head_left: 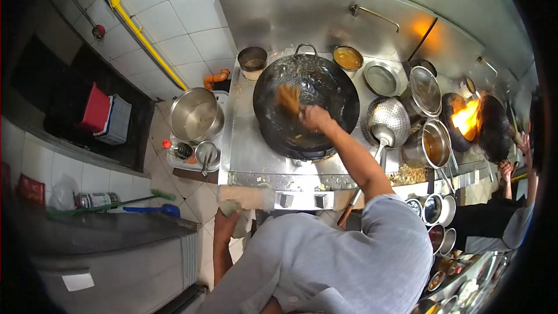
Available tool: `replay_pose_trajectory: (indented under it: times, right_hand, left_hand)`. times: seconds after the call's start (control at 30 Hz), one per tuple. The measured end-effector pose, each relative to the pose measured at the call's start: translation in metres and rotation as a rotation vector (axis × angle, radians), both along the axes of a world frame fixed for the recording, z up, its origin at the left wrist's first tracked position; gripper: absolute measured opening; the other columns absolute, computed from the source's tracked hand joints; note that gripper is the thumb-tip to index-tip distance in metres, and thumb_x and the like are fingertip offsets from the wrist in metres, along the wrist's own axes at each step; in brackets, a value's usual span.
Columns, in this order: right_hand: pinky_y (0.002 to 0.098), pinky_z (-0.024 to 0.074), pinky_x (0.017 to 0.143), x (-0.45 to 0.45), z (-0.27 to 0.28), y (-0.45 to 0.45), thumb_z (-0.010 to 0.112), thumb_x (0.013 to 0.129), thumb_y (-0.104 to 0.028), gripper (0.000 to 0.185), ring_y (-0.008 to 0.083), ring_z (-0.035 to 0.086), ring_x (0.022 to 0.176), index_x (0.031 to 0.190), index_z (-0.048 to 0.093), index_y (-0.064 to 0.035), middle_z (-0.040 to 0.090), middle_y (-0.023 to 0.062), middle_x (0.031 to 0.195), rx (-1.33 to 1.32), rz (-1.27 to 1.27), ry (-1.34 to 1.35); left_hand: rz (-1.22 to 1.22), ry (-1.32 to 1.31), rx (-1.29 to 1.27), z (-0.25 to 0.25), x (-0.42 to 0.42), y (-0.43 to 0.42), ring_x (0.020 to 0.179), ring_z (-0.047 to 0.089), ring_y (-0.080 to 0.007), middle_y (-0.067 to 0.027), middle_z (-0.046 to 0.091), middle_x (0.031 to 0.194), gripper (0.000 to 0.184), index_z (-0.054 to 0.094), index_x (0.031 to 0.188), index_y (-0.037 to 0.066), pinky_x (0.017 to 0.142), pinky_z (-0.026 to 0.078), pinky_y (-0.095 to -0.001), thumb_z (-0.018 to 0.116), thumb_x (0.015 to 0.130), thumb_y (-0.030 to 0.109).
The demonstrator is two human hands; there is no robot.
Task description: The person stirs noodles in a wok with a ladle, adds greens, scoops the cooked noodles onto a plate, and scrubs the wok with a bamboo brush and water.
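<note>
Brush (288,99) in right fingers (310,117), inside wok rim (355,93); cloth (230,206) in left fingers (225,221)

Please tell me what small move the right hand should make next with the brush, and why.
I would probably sweep the brush across the near side of the wok, since the right hand grips it over the wok, the inside looks wet, and a small pale fleck shows on that side.
</note>
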State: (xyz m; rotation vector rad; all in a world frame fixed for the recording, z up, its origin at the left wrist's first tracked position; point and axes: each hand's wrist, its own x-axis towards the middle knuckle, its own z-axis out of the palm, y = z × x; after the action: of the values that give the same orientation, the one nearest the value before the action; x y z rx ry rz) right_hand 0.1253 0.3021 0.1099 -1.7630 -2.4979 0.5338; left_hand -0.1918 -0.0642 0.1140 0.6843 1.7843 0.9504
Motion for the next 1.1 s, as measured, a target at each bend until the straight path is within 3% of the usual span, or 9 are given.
replay_pose_trajectory:
  times: [0.1, 0.23, 0.4, 0.43, 0.5, 0.57, 0.7, 0.87, 1.1]
  right_hand:
    - [0.0474, 0.0560, 0.082, 0.011, 0.030, -0.057, 0.054, 0.089, -0.035, 0.037, 0.0373, 0.069, 0.096, 0.097, 0.070, -0.0030, 0.070, 0.0220, 0.103, -0.104, 0.193, -0.162]
    - [0.0398, 0.0568, 0.082, 0.049, 0.070, -0.039, 0.059, 0.089, -0.032, 0.029, 0.0276, 0.071, 0.099, 0.102, 0.072, -0.0098, 0.071, 0.0168, 0.108, -0.052, 0.073, -0.472]
    - [0.0421, 0.0584, 0.074, 0.042, -0.030, 0.070, 0.054, 0.091, -0.036, 0.038, 0.0328, 0.072, 0.088, 0.108, 0.068, -0.0053, 0.072, 0.0201, 0.088, 0.160, -0.202, -0.100]
    - [0.0432, 0.0583, 0.075, 0.023, -0.013, 0.058, 0.052, 0.091, -0.035, 0.038, 0.0343, 0.072, 0.087, 0.110, 0.067, -0.0056, 0.072, 0.0211, 0.087, 0.160, -0.215, 0.000]
    - [0.0456, 0.0562, 0.083, -0.001, 0.053, 0.006, 0.053, 0.089, -0.033, 0.039, 0.0370, 0.069, 0.095, 0.117, 0.065, -0.0086, 0.070, 0.0239, 0.098, -0.417, -0.086, 0.167]
    - [0.0455, 0.0550, 0.085, 0.001, 0.037, -0.026, 0.056, 0.087, -0.034, 0.041, 0.0376, 0.069, 0.096, 0.119, 0.064, -0.0096, 0.069, 0.0269, 0.100, -0.135, 0.083, -0.070]
    - [0.0461, 0.0550, 0.085, 0.028, 0.081, -0.043, 0.059, 0.083, -0.030, 0.035, 0.0378, 0.069, 0.094, 0.105, 0.070, -0.0061, 0.070, 0.0244, 0.098, -0.154, 0.242, -0.395]
    - [0.0472, 0.0554, 0.083, 0.027, -0.001, 0.020, 0.060, 0.084, -0.030, 0.032, 0.0358, 0.070, 0.096, 0.103, 0.070, -0.0079, 0.070, 0.0216, 0.103, -0.037, -0.033, -0.165]
    - [0.0446, 0.0541, 0.090, 0.011, 0.034, -0.023, 0.055, 0.086, -0.025, 0.033, 0.0359, 0.066, 0.106, 0.112, 0.068, -0.0086, 0.068, 0.0248, 0.109, -0.103, 0.085, -0.361]
  left_hand:
    - [0.049, -0.024, 0.071, 0.006, 0.003, -0.007, 0.097, 0.064, -0.0225, -0.0133, 0.066, 0.109, 0.045, 0.057, 0.122, -0.002, 0.085, 0.051, -0.0349, 0.070, 0.081, 0.014]
    - [0.093, -0.012, 0.075, -0.006, -0.004, -0.022, 0.094, 0.065, -0.0221, -0.0125, 0.067, 0.108, 0.044, 0.057, 0.121, -0.002, 0.083, 0.052, -0.0349, 0.069, 0.081, 0.013]
    - [0.019, -0.013, 0.037, 0.001, 0.009, -0.010, 0.094, 0.065, -0.0223, -0.0126, 0.066, 0.108, 0.046, 0.057, 0.121, -0.002, 0.082, 0.052, -0.0351, 0.069, 0.080, 0.014]
    - [-0.002, -0.004, 0.024, 0.002, 0.010, -0.005, 0.094, 0.065, -0.0224, -0.0127, 0.066, 0.107, 0.046, 0.057, 0.120, -0.002, 0.082, 0.052, -0.0351, 0.069, 0.080, 0.015]
    - [-0.025, 0.013, 0.029, 0.008, 0.013, -0.007, 0.094, 0.065, -0.0224, -0.0128, 0.066, 0.107, 0.046, 0.058, 0.120, -0.002, 0.082, 0.052, -0.0351, 0.069, 0.080, 0.016]
    - [-0.045, 0.028, 0.041, 0.005, 0.010, -0.007, 0.094, 0.065, -0.0224, -0.0129, 0.066, 0.107, 0.046, 0.058, 0.119, -0.002, 0.082, 0.052, -0.0350, 0.069, 0.079, 0.016]
    - [0.057, 0.002, 0.052, -0.010, 0.001, -0.020, 0.094, 0.065, -0.0227, -0.0136, 0.067, 0.108, 0.046, 0.058, 0.120, -0.002, 0.082, 0.052, -0.0348, 0.069, 0.079, 0.016]
    - [-0.030, 0.031, 0.027, -0.005, 0.009, -0.005, 0.094, 0.065, -0.0221, -0.0138, 0.066, 0.108, 0.048, 0.057, 0.121, -0.002, 0.082, 0.052, -0.0351, 0.070, 0.080, 0.017]
    - [-0.032, 0.064, 0.011, -0.011, 0.004, -0.012, 0.101, 0.064, -0.0235, -0.0133, 0.066, 0.112, 0.048, 0.056, 0.123, -0.001, 0.086, 0.051, -0.0360, 0.071, 0.080, 0.017]
